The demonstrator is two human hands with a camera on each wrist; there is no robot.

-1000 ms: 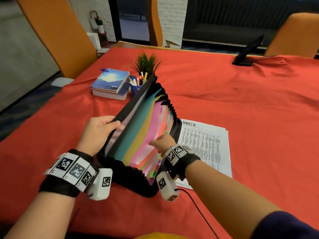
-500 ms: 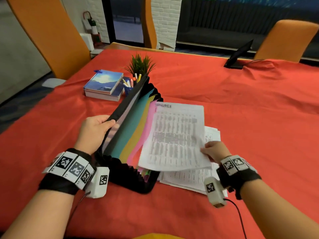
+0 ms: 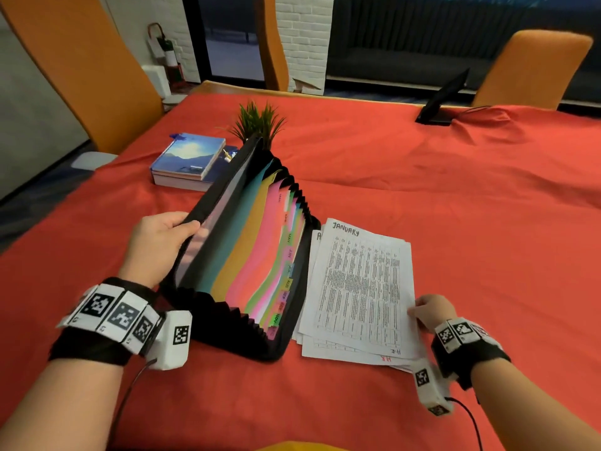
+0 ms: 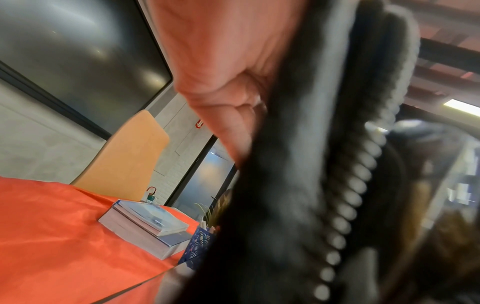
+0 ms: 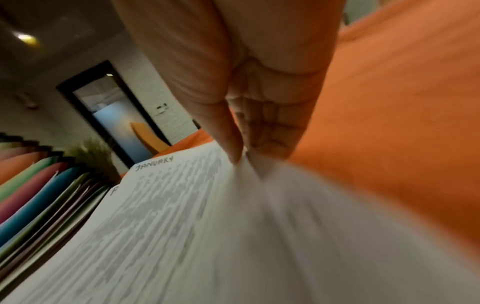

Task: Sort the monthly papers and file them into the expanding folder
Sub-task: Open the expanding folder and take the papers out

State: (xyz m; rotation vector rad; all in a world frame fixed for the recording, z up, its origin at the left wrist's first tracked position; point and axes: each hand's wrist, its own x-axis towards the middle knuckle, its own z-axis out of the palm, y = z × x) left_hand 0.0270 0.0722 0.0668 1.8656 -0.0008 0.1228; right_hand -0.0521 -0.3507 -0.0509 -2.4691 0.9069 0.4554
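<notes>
The January sheet [image 3: 361,288] tops the paper stack [image 3: 341,351] just right of the expanding folder [image 3: 247,255]. The right hand [image 3: 431,312] pinches the sheet's right edge. The left hand [image 3: 156,245] grips the folder's raised front flap.

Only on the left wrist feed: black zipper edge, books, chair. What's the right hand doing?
Observer: The right hand pinches the edge of the top sheet of the paper stack, which lies beside the expanding folder.
Operator: Which month?
Observer: The top sheet is headed JANUARY.
Operator: Folder open?
Observer: Yes. The left hand has a grip on the front flap, and the coloured dividers are fanned out, with month tabs showing.
</notes>
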